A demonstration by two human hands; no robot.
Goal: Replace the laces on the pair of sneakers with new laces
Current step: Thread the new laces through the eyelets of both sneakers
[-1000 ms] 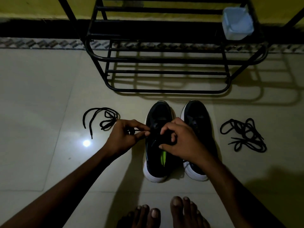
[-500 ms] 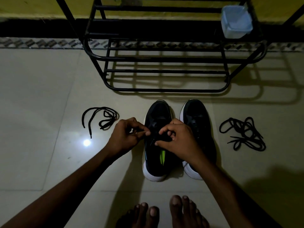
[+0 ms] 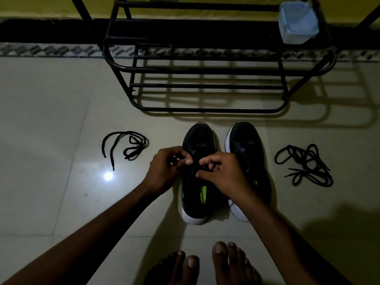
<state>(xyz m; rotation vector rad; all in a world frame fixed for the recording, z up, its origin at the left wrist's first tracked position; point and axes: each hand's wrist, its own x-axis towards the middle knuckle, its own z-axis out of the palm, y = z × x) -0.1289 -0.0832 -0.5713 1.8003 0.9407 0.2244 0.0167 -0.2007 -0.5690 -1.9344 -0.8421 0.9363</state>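
Note:
Two black sneakers with white soles stand side by side on the floor, toes pointing away from me. Over the left sneaker (image 3: pixel 197 140) both hands work a black lace (image 3: pixel 193 170). My left hand (image 3: pixel 164 169) pinches one part of that lace at the shoe's left edge. My right hand (image 3: pixel 224 173) pinches another part over the tongue and partly covers the right sneaker (image 3: pixel 246 140). One loose black lace (image 3: pixel 127 147) lies on the floor to the left. A tangled heap of black laces (image 3: pixel 306 164) lies to the right.
A black metal shoe rack (image 3: pixel 205 87) stands just beyond the sneakers' toes, with a pale blue plastic container (image 3: pixel 298 21) on its upper right. My bare feet (image 3: pixel 205 264) are at the bottom edge. The floor is light tile with a bright light reflection (image 3: pixel 108 176).
Both hands have drawn closer together over the left sneaker, still holding the lace. The shoes and the loose laces have stayed put.

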